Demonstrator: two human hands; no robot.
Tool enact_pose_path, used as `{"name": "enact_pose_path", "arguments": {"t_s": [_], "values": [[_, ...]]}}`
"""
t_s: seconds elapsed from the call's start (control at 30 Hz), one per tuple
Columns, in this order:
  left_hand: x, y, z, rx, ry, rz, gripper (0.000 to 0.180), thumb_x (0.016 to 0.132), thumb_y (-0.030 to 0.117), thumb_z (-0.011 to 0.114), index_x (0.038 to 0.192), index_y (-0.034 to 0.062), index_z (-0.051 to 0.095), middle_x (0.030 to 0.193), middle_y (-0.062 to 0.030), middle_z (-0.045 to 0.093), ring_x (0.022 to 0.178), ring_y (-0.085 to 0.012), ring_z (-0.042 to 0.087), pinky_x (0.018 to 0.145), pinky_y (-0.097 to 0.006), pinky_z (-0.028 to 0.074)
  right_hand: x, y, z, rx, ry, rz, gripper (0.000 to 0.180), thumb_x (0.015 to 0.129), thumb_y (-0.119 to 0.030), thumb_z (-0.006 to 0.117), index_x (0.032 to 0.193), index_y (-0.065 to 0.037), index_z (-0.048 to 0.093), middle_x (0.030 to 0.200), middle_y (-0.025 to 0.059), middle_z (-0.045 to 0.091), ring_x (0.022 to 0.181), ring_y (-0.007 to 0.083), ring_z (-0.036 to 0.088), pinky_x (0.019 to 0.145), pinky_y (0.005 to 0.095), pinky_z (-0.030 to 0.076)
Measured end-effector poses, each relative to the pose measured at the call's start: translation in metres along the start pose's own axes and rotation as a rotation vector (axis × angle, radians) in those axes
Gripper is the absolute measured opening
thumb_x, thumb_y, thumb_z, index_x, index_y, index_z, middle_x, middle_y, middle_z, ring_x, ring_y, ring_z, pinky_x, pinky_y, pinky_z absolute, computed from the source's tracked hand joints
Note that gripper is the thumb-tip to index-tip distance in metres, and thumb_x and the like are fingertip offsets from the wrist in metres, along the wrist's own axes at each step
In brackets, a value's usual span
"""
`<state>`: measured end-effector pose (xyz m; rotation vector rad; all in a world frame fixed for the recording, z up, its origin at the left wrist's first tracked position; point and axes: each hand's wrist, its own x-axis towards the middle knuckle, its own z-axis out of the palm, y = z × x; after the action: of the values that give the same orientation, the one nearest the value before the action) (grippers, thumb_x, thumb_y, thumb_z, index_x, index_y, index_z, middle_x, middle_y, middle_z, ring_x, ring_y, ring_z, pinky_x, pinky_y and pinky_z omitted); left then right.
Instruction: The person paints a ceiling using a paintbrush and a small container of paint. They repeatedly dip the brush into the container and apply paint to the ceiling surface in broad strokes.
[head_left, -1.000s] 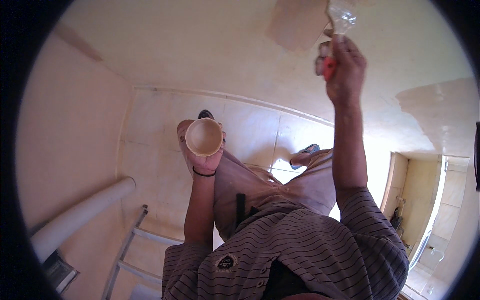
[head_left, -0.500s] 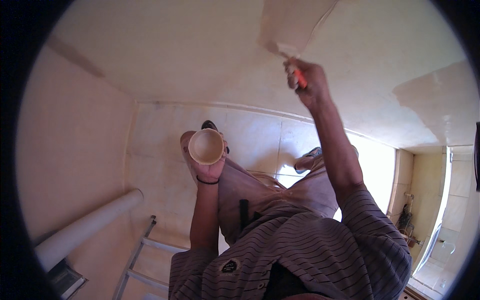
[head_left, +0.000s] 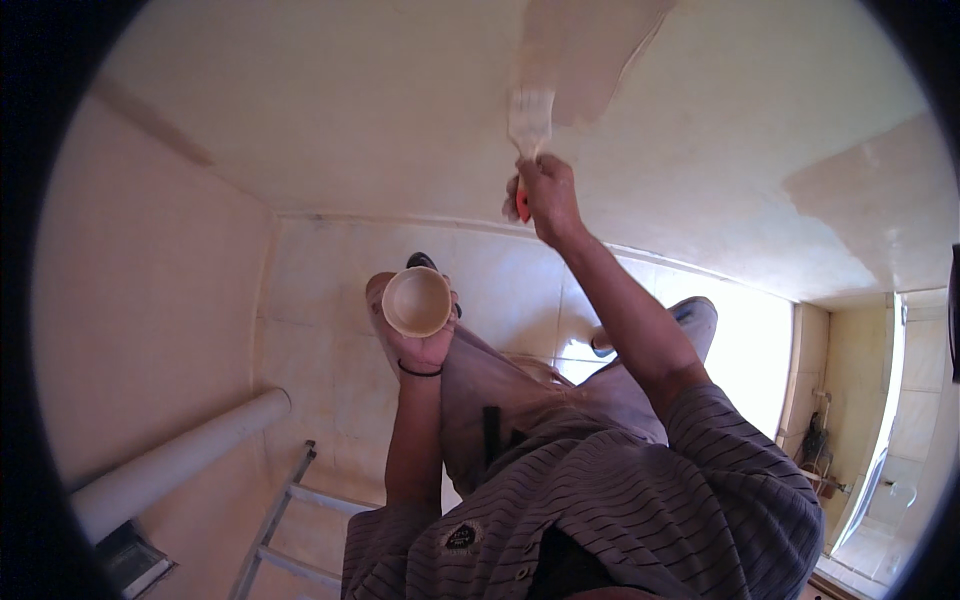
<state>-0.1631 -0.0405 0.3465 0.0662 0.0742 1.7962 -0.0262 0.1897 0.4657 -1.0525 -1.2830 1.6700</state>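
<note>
My left hand (head_left: 430, 350) is closed around a small round cup (head_left: 417, 301) with a pale rim and a cream-coloured inside. It is held in front of my left knee. Further up, my right hand (head_left: 550, 195) grips a flat paintbrush (head_left: 530, 118) with a red handle. Its wide, pale-coated bristles point away from me at the lower left edge of a pinkish-beige coated patch (head_left: 580, 55) on the pale wall (head_left: 380, 130). Whether the bristle tips touch the wall is hard to tell.
At the left, a thick white pipe (head_left: 195, 455) runs along the pinkish side wall (head_left: 150, 260). A metal ladder (head_left: 268, 515) stands at the lower left. Pale tiles (head_left: 490, 265) cover the floor. Another darker patch (head_left: 860, 195) marks the wall at right, above a doorway with pipework.
My right hand has moved left and toward me with the paintbrush, whose bristles now lie at the patch's lower left edge. My left hand and the cup have barely shifted.
</note>
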Motion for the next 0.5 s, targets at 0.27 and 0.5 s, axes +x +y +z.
{"name": "enact_pose_path", "arguments": {"t_s": [0.27,0.5], "values": [[0.000,0.002,-0.005,-0.005,0.018,-0.006,0.070,0.096,0.056,0.059,0.143,0.0045,0.050,0.130,-0.0281,0.055,0.109,-0.0431,0.059,0.079,-0.043,0.061,0.009,-0.066,-0.015,0.263,-0.044,0.086,0.022,0.104,-0.013,0.051,0.096,0.005,0.060,0.074,0.0108,0.061,0.053,0.0172,0.054,0.047,0.0289,0.043],[0.001,0.000,-0.005,-0.020,-0.066,-0.005,0.069,0.097,0.055,0.059,0.142,0.0028,0.051,0.131,-0.0283,0.055,0.111,-0.0440,0.059,0.081,-0.045,0.061,-0.037,-0.167,0.012,0.252,-0.119,-0.247,0.022,0.105,-0.014,0.052,0.105,0.006,0.061,0.079,0.0088,0.062,0.055,0.0142,0.053,0.048,0.0273,0.041]]}}
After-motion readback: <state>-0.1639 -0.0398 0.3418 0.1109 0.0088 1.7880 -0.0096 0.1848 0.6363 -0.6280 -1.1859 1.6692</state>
